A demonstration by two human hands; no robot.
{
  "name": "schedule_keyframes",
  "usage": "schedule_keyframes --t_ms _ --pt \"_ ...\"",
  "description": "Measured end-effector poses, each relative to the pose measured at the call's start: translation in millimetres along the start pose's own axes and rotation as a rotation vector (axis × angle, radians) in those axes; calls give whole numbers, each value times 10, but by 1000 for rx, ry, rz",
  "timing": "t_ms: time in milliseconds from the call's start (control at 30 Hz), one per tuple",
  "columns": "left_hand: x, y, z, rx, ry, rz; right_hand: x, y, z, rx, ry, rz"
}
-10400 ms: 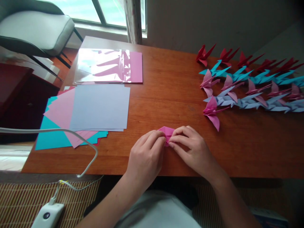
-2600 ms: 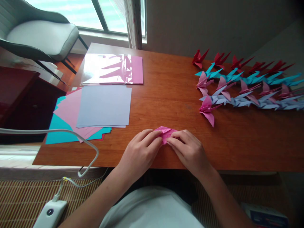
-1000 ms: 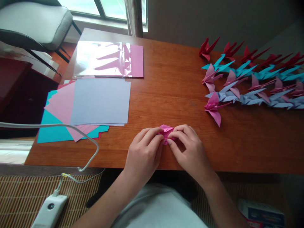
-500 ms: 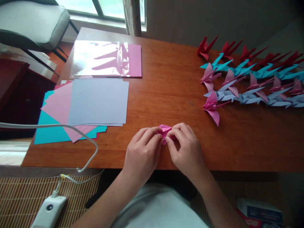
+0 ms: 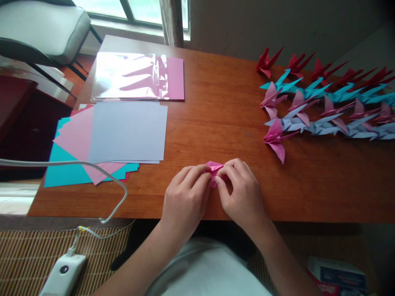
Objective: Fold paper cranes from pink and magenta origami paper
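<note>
A small, partly folded piece of pink paper [image 5: 214, 166] lies on the wooden table [image 5: 222, 119] near its front edge. My left hand [image 5: 185, 197] pinches its left side with curled fingers. My right hand [image 5: 242, 193] pinches its right side, thumb and fingers pressed together. Most of the paper is hidden under my fingertips; only its upper tip shows.
Flat sheets of lilac, pink and teal paper [image 5: 123, 131] lie stacked at the left, with a clear plastic sleeve [image 5: 132, 76] behind them. Rows of several folded paper cranes [image 5: 324, 102] fill the right. A white cable [image 5: 92, 168] crosses the left corner. A chair [image 5: 40, 28] stands beyond.
My fingers have drawn a little closer over the pink paper since a second ago, covering more of it. The view has shifted slightly; nothing else on the table has moved.
</note>
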State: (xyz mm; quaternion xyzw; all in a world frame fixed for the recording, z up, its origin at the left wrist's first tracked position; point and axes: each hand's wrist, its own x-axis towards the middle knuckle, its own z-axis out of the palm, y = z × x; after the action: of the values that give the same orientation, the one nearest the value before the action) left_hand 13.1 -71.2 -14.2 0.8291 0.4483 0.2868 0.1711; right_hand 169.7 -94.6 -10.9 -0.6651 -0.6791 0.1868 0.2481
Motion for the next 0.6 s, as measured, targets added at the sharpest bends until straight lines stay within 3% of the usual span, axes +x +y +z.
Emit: schedule_keyframes --t_ms 600 --pt "0 3 7 -7 6 -9 -5 -46 6 -69 4 -20"
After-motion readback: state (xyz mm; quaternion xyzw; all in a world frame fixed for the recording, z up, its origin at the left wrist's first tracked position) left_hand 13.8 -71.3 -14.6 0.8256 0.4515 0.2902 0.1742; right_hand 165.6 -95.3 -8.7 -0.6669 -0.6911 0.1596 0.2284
